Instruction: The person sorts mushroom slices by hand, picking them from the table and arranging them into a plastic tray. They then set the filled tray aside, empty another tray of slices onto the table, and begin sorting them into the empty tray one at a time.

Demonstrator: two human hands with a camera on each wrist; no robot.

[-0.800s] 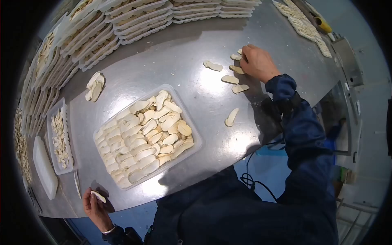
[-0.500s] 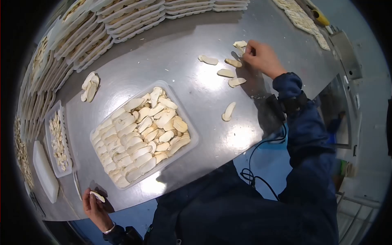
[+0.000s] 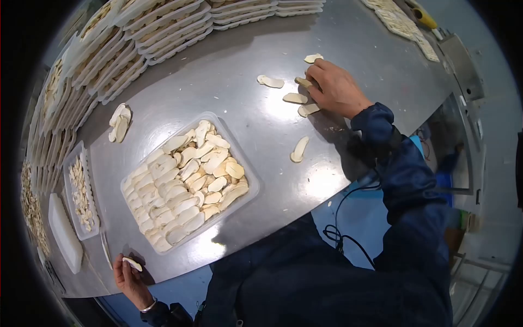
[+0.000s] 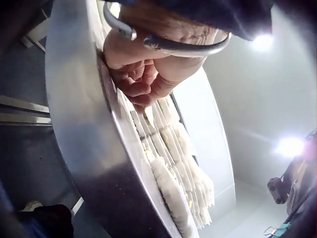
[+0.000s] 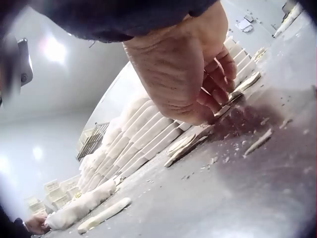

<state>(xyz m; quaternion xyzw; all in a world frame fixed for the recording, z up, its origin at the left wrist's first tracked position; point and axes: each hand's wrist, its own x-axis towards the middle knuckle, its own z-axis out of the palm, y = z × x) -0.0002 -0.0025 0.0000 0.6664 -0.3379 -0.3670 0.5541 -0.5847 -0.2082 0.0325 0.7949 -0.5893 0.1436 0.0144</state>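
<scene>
From the head view, my right hand (image 3: 335, 87) is down on the steel table (image 3: 229, 82), fingers curled over a pale mushroom slice (image 3: 303, 82) among the loose ones; I'd call this the gathering step, with the clear plastic tray (image 3: 248, 171) of packed slices nearer me. My left hand (image 3: 126, 275) sits at the table's near edge, pinching one slice (image 3: 131, 264). Next move, I reckon, calls for a light pinch (these flat, soft-looking pieces could snap).

Left wrist view: my fingers (image 4: 136, 82) are curled tight against the table rim (image 4: 79, 119); the slice itself is hidden here, with ridged rows of slices (image 4: 173, 163) beyond.

Right wrist view: fingertips (image 5: 220, 91) bent down onto a thin, matte slice (image 5: 245, 84), crumbs scattered on the brushed metal, stacked trays (image 5: 143, 134) behind.
</scene>
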